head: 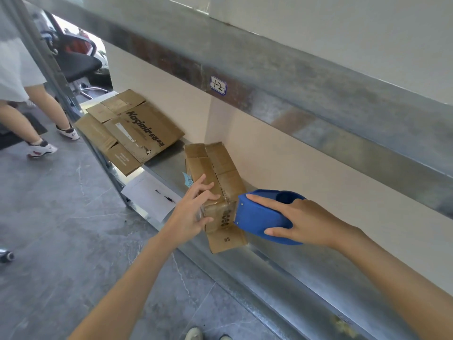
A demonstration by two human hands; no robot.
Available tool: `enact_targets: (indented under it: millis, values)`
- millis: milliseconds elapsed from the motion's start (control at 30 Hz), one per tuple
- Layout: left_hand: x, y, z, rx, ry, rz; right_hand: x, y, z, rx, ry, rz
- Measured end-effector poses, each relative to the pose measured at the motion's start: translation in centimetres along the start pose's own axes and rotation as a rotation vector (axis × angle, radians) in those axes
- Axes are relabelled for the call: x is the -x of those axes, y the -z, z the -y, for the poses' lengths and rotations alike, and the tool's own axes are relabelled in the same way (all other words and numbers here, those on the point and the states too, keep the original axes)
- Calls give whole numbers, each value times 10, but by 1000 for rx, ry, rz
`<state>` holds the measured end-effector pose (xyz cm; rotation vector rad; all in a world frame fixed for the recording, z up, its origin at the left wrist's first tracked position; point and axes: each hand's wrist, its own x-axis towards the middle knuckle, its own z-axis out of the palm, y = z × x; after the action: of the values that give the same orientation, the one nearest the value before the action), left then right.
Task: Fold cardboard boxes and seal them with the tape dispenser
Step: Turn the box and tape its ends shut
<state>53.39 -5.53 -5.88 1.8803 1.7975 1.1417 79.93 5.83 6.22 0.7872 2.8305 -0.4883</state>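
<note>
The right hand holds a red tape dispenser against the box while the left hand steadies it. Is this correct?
Only the colour is wrong: the head view shows a blue tape dispenser. The right hand holds it against the box; the left hand steadies it.

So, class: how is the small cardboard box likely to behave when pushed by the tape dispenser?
Small, so probably light: the box may slide on the smooth metal shelf unless the left hand braces it. Its creased flaps may buckle where the tape dispenser in the right hand presses.
</note>
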Motion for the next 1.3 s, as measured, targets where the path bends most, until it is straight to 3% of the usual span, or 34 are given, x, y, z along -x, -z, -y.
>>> enact_targets:
  millis: [1300]
  values:
    - [-2, -5, 4, -5, -13, 1, 12, 12, -46, 113, -214, -34]
